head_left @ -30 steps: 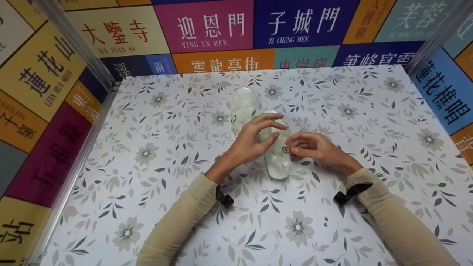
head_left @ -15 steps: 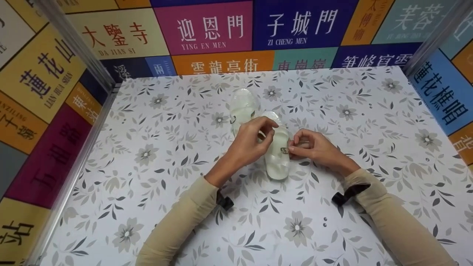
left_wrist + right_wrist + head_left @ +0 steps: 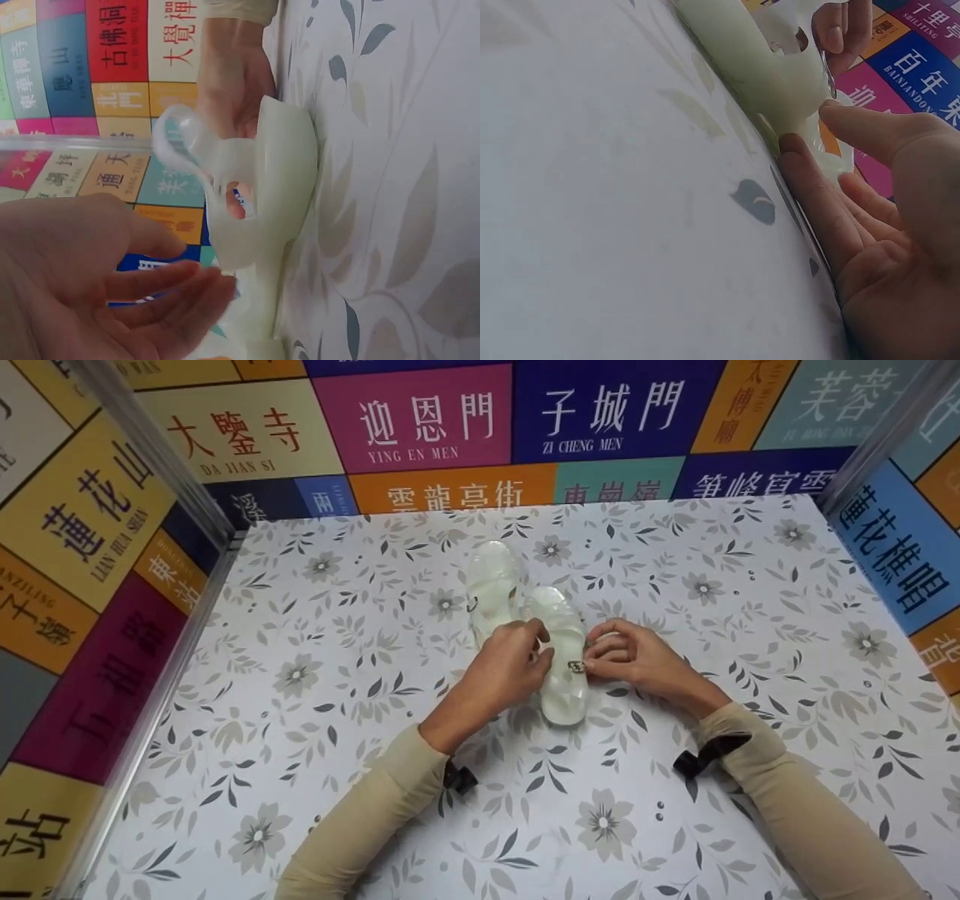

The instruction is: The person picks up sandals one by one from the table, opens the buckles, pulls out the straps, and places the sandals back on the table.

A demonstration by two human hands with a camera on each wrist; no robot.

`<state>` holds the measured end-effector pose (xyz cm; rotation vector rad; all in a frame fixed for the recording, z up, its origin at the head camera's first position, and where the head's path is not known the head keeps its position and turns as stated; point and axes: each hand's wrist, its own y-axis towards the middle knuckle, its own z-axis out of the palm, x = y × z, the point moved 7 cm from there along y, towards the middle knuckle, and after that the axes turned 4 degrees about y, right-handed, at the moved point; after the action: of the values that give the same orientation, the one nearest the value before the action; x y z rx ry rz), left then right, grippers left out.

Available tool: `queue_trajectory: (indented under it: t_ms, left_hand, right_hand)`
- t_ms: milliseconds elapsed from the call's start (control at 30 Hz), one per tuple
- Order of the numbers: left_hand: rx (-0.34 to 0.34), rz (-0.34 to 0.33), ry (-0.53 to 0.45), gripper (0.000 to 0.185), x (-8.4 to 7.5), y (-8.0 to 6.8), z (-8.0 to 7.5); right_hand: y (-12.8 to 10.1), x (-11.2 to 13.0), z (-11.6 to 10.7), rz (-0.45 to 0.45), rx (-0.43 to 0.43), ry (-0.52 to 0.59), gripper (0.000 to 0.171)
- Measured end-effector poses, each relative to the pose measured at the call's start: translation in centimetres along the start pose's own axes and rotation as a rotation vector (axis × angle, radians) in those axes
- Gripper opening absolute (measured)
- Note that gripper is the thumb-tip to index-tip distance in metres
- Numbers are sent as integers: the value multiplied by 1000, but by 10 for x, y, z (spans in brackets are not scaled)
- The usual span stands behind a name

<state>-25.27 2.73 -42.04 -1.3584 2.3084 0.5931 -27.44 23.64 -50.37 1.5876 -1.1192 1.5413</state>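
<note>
Two pale translucent sandals lie on the patterned tabletop. The nearer sandal (image 3: 564, 701) has a small metal buckle (image 3: 576, 667) on its right side. The farther sandal (image 3: 495, 566) lies up and to the left, partly behind my left hand (image 3: 499, 671). That hand hovers by the nearer sandal's left side, its fingers loosely bent and holding nothing. In the left wrist view, the fingertips are close to the sandal (image 3: 289, 157); contact cannot be told. My right hand (image 3: 637, 660) pinches the nearer sandal's right side by the buckle, with thumb and forefinger at the strap in the right wrist view.
A white tabletop (image 3: 360, 802) with grey flowers and leaves spreads around the sandals. Colourful panels with Chinese lettering (image 3: 420, 427) stand along the back and both sides. Each wrist carries a black camera mount (image 3: 709, 754).
My left hand has drawn down and back from over the nearer sandal, its fingers bending more and uncovering the upper part. The right hand has stayed by the buckle. Both sandals keep their places.
</note>
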Motion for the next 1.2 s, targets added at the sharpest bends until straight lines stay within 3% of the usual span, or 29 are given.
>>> queue_trajectory:
  t_ms: [167, 333, 600, 800, 1000, 1200]
  left_hand:
    - [121, -104, 65, 28, 1, -6, 16]
    - [171, -120, 16, 32, 1, -6, 26]
    - [115, -69, -23, 32, -3, -6, 21]
    - [87, -40, -92, 38, -4, -4, 24]
    - [19, 11, -105, 42, -5, 1, 27]
    - [-55, 39, -171, 39, -2, 8, 23]
  right_hand:
    - [-3, 0, 0, 22, 1, -25, 46]
    - [-6, 1, 1, 34, 8, -42, 46]
    - [-6, 4, 2, 10, -3, -23, 46]
    - [-7, 6, -4, -42, -70, -33, 42]
    - [-5, 9, -10, -101, -128, 44, 44]
    - [-4, 17, -11, -176, -181, 46, 42]
